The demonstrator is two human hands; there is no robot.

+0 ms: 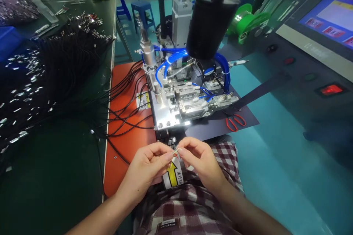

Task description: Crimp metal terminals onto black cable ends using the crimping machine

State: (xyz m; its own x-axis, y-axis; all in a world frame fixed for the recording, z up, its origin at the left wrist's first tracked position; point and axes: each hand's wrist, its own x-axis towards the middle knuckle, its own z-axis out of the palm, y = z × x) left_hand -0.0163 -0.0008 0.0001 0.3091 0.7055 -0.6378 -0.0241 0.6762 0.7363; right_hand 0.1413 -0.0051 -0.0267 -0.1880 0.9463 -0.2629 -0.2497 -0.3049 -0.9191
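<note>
My left hand (150,165) and my right hand (201,161) meet at the lower middle, thumbs and forefingers pinched together. Between the fingertips are small thin wires (176,151), pale with a bit of red. Both hands grip them, one from each side. Just beneath lies a white label (173,176) with a yellow arrow. Beyond my fingertips is the front of a metal machine (168,112) with blue air tubes (176,57). Several black cables (124,128) run from its left side over an orange board (118,150).
A heap of black cables (68,55) with shiny metal ends covers the left table. Red-handled scissors (235,122) lie right of the machine. A green wire spool (244,24) stands behind; a control panel with a screen (331,14) is at the right.
</note>
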